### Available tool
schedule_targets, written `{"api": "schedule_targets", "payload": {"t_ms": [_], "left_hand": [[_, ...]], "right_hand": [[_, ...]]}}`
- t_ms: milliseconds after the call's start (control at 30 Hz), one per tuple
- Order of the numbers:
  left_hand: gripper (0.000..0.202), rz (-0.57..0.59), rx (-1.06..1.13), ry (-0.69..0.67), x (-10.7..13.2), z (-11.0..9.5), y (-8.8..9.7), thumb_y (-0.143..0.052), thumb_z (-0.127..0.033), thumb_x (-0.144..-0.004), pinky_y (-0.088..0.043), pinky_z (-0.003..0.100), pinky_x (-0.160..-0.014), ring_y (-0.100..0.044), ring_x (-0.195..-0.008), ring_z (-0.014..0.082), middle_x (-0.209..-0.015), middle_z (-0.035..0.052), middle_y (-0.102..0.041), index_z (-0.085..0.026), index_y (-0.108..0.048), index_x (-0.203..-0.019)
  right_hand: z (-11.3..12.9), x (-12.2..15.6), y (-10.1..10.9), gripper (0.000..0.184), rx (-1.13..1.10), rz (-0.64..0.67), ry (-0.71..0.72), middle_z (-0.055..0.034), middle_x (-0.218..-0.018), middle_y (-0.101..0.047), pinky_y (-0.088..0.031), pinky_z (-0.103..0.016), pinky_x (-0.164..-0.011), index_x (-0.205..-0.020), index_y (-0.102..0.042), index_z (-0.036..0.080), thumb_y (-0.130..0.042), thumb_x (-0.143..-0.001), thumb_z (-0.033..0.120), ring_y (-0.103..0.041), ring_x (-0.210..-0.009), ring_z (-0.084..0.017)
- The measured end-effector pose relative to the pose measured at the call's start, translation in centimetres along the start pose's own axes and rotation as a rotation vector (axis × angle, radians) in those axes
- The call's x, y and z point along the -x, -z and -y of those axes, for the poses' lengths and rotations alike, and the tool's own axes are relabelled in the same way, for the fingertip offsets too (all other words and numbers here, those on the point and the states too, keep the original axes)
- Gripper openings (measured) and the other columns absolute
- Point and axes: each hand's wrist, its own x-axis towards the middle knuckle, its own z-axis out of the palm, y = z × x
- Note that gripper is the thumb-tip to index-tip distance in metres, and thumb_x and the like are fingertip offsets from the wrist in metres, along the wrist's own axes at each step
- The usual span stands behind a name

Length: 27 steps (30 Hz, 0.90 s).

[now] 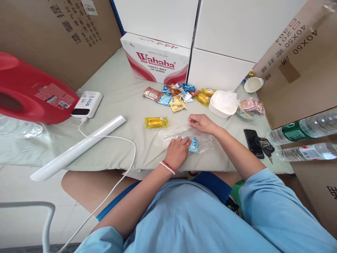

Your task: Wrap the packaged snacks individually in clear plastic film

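Observation:
A clear plastic bag (206, 143) lies crumpled near the table's front edge, with a light blue snack packet (194, 144) in or under its film; I cannot tell which. My left hand (177, 151) lies palm down on the packet and the bag, fingers stretched forward and covering part of both. Just beyond it, my right hand (201, 123) is closed in a pinch at the bag's far edge. To the left of the bag rests a yellow-wrapped snack (156, 122), touched by neither hand.
Behind lie several small snack packets (179, 100), a white bowl (223, 104) and a bag of pink snacks (251, 106). A phone (253, 143), keys (266, 146) and bottles (302, 131) are right. Left are a white tube (79, 147), a cable (134, 151) and a power bank (88, 103).

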Motion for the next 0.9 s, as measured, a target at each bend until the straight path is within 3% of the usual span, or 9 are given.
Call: {"api": "schedule_targets", "payload": {"t_ms": [167,300,400,500,600,733,767,833,900], "left_hand": [[0.035,-0.043,0.006,0.019,0.0,-0.2,-0.2,-0.043,-0.019,-0.105,-0.05,0.046,-0.089,-0.062,-0.11,0.0294,-0.126,0.0108,-0.072,-0.019,-0.069,-0.128],[0.03,-0.031,0.139,0.023,0.1,0.7,-0.5,-0.047,-0.01,-0.099,-0.055,0.043,-0.093,-0.066,-0.101,0.0267,-0.104,0.0115,-0.076,-0.016,-0.076,-0.101],[0.036,-0.089,0.292,0.005,0.7,2.3,-0.6,-0.046,-0.003,-0.091,-0.055,0.041,-0.103,-0.068,-0.112,0.0242,-0.115,0.0109,-0.077,-0.017,-0.077,-0.104],[0.041,-0.14,0.484,0.034,1.4,4.3,-0.4,-0.046,-0.006,-0.088,-0.055,0.039,-0.107,-0.068,-0.122,0.0217,-0.13,0.0074,-0.074,-0.021,-0.077,-0.111],[0.033,-0.217,0.698,0.177,1.7,5.9,-0.4,-0.049,-0.014,-0.088,-0.057,0.036,-0.1,-0.073,-0.109,0.0204,-0.116,0.0045,-0.078,-0.022,-0.077,-0.101],[0.024,-0.452,0.835,0.546,1.5,5.9,-0.1,-0.05,-0.023,-0.088,-0.058,0.031,-0.077,-0.069,-0.078,0.017,-0.089,0.003,-0.074,-0.018,-0.072,-0.098],[0.025,-0.515,0.797,0.573,1.3,5.5,0.2,-0.051,-0.027,-0.09,-0.057,0.032,-0.078,-0.068,-0.079,0.0175,-0.093,0.0045,-0.074,-0.018,-0.071,-0.104],[0.037,-0.583,0.655,0.477,0.7,4.7,0.9,-0.057,-0.034,-0.091,-0.055,0.037,-0.09,-0.067,-0.1,0.0227,-0.12,0.0111,-0.07,-0.017,-0.066,-0.123],[0.057,-0.516,0.506,0.302,0.0,4.1,1.7,-0.061,-0.034,-0.089,-0.048,0.044,-0.104,-0.059,-0.123,0.0287,-0.144,0.0148,-0.06,-0.018,-0.055,-0.143]], "right_hand": [[3.3,4.0,-1.0,0.018,0.083,-0.044,0.148,-0.0088,-0.104,-0.065,-0.047,-0.03,-0.079,-0.098,-0.064,0.021,-0.047,-0.102,0.027,-0.061,-0.089,-0.02],[4.5,6.8,-4.4,0.028,-0.018,-0.078,0.177,-0.0107,-0.114,-0.068,-0.054,-0.032,-0.087,-0.105,-0.065,0.024,-0.037,-0.106,0.029,-0.065,-0.101,-0.021],[4.2,8.2,-6.9,0.032,-0.057,-0.151,0.165,-0.0108,-0.125,-0.07,-0.055,-0.034,-0.095,-0.107,-0.066,0.024,-0.034,-0.108,0.029,-0.067,-0.111,-0.02],[3.7,9.1,-8.4,0.034,0.033,-0.123,0.159,-0.0095,-0.134,-0.07,-0.056,-0.036,-0.096,-0.104,-0.069,0.024,-0.035,-0.107,0.026,-0.068,-0.114,-0.02],[3.9,9.5,-8.9,0.035,0.2,-0.043,0.145,-0.0048,-0.142,-0.068,-0.057,-0.037,-0.094,-0.106,-0.072,0.025,-0.038,-0.106,0.02,-0.068,-0.117,-0.021],[5.0,9.3,-8.9,0.033,0.387,0.003,0.164,-0.0007,-0.154,-0.059,-0.058,-0.035,-0.087,-0.114,-0.073,0.024,-0.042,-0.105,0.014,-0.069,-0.108,-0.021],[5.3,9.2,-8.9,0.032,0.415,0.016,0.179,-0.0009,-0.154,-0.058,-0.058,-0.035,-0.085,-0.115,-0.073,0.023,-0.044,-0.105,0.013,-0.069,-0.106,-0.021],[5.7,8.9,-8.9,0.03,0.456,0.044,0.201,-0.002,-0.155,-0.058,-0.057,-0.033,-0.083,-0.116,-0.072,0.022,-0.048,-0.103,0.012,-0.069,-0.105,-0.021],[5.9,8.8,-8.8,0.028,0.471,0.066,0.206,-0.0036,-0.154,-0.059,-0.058,-0.033,-0.082,-0.116,-0.072,0.022,-0.05,-0.102,0.011,-0.069,-0.106,-0.021]]}}
